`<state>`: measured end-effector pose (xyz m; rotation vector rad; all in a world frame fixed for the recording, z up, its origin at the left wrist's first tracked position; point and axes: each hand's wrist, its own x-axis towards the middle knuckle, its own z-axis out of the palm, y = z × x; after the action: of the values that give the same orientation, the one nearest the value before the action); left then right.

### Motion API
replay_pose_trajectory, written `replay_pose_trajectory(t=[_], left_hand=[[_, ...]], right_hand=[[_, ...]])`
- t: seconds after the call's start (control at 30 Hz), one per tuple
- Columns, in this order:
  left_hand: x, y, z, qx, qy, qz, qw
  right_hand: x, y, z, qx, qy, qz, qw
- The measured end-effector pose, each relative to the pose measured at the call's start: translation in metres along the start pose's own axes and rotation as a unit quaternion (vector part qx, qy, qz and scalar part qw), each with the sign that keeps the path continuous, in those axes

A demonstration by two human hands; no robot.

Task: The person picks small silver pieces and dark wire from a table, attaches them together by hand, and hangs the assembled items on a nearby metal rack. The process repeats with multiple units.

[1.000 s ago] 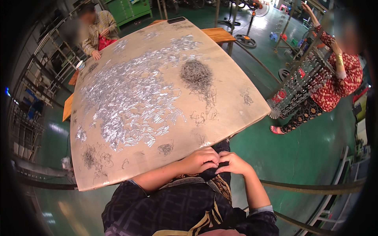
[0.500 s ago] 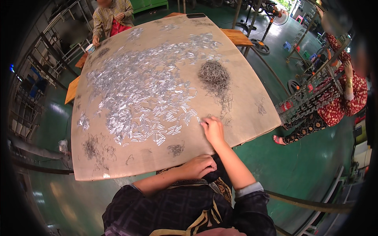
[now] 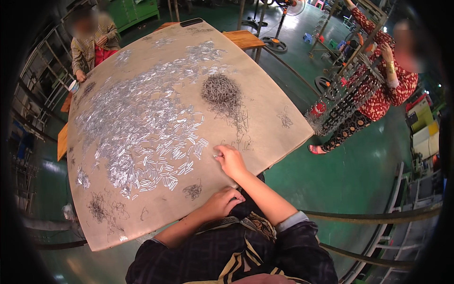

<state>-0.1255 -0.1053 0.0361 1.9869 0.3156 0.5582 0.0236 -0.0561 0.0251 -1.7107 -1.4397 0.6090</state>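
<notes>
A small bright metal piece (image 3: pixel 217 155) is pinched at the fingertips of the right hand (image 3: pixel 230 161), at the near right of the tan tabletop (image 3: pixel 265 113), just right of the spread of shiny metal pieces (image 3: pixel 142 128). The piece is thin and silvery; its exact shape is too small to be made out. The left hand (image 3: pixel 221 202) is curled loosely at the table's near edge, fingers bent inward; whether anything is held in it cannot be told. The right forearm is stretched forward from the lower edge, wrist bent slightly left. Farther out, a dark heap of wire pieces (image 3: pixel 221 91) is seen. At the far left a seated person (image 3: pixel 92 40) is partly cut off; at the right a standing person (image 3: pixel 388 85) is seen beside a rack (image 3: pixel 340 102).
</notes>
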Motion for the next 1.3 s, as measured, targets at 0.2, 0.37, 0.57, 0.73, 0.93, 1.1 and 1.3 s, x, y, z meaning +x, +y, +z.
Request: replay_pose_trajectory(t=[0.2,0.37,0.57,0.73,0.93,1.1,1.3], left_hand=[[0.008,0.006,0.005,-0.022,0.000,-0.002,1.000],[0.016,0.010,0.011,-0.024,-0.009,-0.021,0.999],[0.024,0.023,0.013,0.011,-0.003,-0.028,1.000],[0.021,0.025,0.016,0.052,0.021,-0.031,0.998],[0.018,0.028,0.021,0.084,0.044,-0.065,0.993],[0.017,0.025,0.021,0.079,0.046,-0.077,0.993],[0.015,0.024,0.018,0.106,0.057,-0.056,0.991]], right_hand=[[-0.069,0.004,-0.075,0.292,-0.003,0.166,0.942],[-0.118,-0.002,-0.097,0.343,0.044,0.188,0.919],[-0.141,-0.015,-0.090,0.321,0.101,0.176,0.925],[-0.148,-0.016,-0.084,0.256,0.124,0.150,0.947],[-0.151,-0.024,-0.083,0.170,0.143,0.098,0.970],[-0.152,-0.027,-0.083,0.141,0.150,0.082,0.975],[-0.150,-0.027,-0.077,0.166,0.150,0.115,0.968]])
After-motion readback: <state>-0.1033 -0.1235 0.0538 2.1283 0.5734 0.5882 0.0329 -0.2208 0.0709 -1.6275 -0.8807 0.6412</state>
